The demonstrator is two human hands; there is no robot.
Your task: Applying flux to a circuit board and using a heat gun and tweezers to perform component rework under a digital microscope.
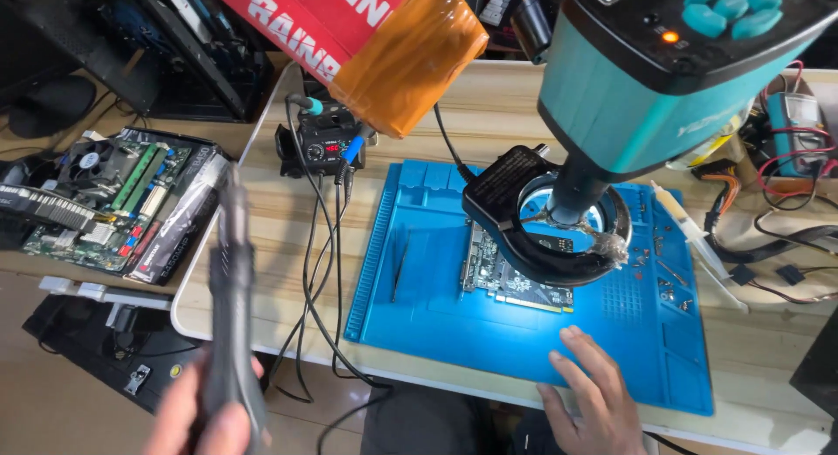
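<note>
My left hand (pixel 202 411) grips a long grey pen-shaped power tool (pixel 232 298), held upright and blurred, off the table's left front edge. Near the front edge of the blue work mat (pixel 419 324), my right hand (pixel 592 390) lies flat with fingers spread, holding nothing. A green circuit board (pixel 511 276) lies on the mat under the black ring light (pixel 546 219) of a teal microscope (pixel 655 80). Thin tweezers (pixel 400 265) lie on the mat's left part.
A black soldering station (pixel 321 145) with cables stands behind the mat. A motherboard (pixel 105 202) lies on a side table at left. An orange-taped red box (pixel 375 36) hangs overhead. Small screws, a syringe (pixel 690 228) and a multimeter (pixel 794 128) are at right.
</note>
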